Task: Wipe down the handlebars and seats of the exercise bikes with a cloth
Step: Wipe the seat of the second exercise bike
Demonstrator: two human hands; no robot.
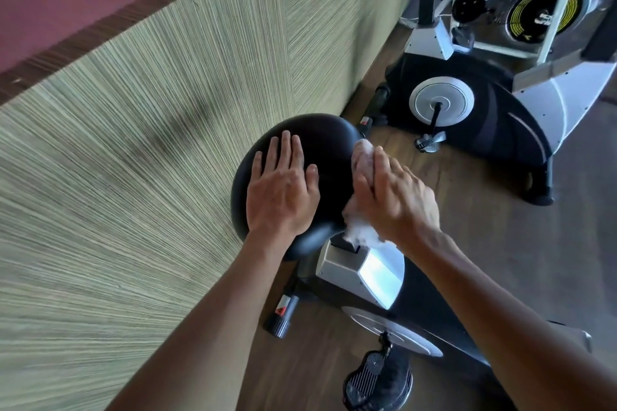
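My left hand lies flat on the black seat, fingers straight and close together, holding nothing. My right hand is at the seat's right edge with its fingers curled round a white cloth; the cloth sticks out past the fingertips on the far side and bunches out below the palm on the near side, and its middle is hidden under the hand. Motion blur softens the cloth and the right hand, so I cannot tell how much of the cloth touches the seat. My left hand and wrist cover the seat's near part. Below are the near bike's grey housing and a pedal. A second bike stands farther right, its top cut off. Neither bike's handlebars are in view. A striped wall fills the left.
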